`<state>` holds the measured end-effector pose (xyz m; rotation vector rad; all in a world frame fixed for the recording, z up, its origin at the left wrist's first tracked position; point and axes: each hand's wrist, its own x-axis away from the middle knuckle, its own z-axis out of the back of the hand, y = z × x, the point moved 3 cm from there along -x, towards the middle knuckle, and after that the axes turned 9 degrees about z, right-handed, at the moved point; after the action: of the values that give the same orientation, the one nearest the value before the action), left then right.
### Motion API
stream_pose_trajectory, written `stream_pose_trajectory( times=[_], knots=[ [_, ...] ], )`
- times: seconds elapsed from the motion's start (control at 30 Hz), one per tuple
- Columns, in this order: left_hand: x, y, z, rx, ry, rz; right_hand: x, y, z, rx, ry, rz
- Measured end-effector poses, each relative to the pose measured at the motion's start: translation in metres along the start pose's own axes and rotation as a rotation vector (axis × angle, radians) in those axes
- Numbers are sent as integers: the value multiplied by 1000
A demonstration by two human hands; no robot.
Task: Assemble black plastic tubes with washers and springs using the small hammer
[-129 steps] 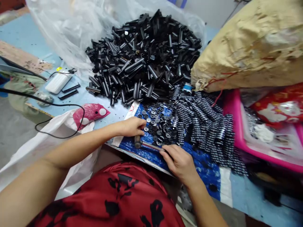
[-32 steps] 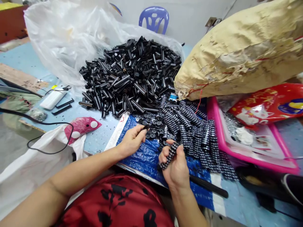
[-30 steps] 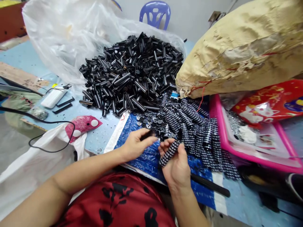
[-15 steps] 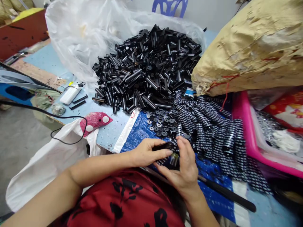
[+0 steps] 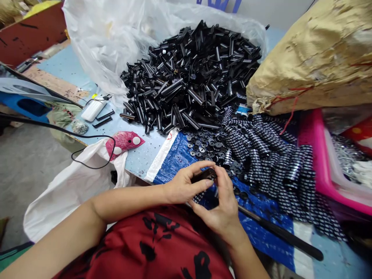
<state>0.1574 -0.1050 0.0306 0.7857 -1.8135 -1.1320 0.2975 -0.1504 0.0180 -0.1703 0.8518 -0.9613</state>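
Observation:
My left hand (image 5: 184,185) is closed around a short, dark black plastic part (image 5: 203,176), with its thumb along the near side. My right hand (image 5: 222,201) curves in from the right, its fingertips against the end of the same part. The right thumb reaches under, beside a bit of black-and-white patterned material (image 5: 199,197); how these touch is partly hidden. Just beyond the hands, many small black round discs (image 5: 203,145) lie on a blue plastic sheet (image 5: 171,161). A long black-handled tool (image 5: 287,236) lies to the right of my right hand.
A big heap of black plastic parts (image 5: 188,85) spreads over a clear plastic bag (image 5: 93,42). Black-and-white patterned strips (image 5: 270,166) lie at right, by a pink bin (image 5: 322,155) and a tan sack (image 5: 314,58). A white box (image 5: 94,109) and black cable (image 5: 58,128) are left.
The fingertips of both hands have come together at the end of the black part. A shiny cylinder seen between the hands is now mostly hidden. The view has shifted slightly.

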Motion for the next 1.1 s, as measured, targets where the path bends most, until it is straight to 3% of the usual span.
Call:
stream_pose_trajectory(
  times=[0.07,0.17,0.3,0.57,0.7,0.8,1.1],
  knots=[
    [2,-7,5,52,36,55,3,0,-6,-16,-49,-24],
    [9,-24,12,204,96,298,11,-1,-17,-55,-180,-101],
    [16,-34,13,298,81,495,14,0,-24,-93,-334,-253],
    [5,-37,8,378,119,514,-4,14,-11,-371,-428,-410],
    [-3,-38,7,361,181,576,-7,21,-9,-423,-481,-454],
    [-6,-38,8,304,223,546,-10,23,-8,-427,-492,-438],
    [-2,-44,15,264,133,470,-7,20,-8,-366,-534,-429]
  ],
)
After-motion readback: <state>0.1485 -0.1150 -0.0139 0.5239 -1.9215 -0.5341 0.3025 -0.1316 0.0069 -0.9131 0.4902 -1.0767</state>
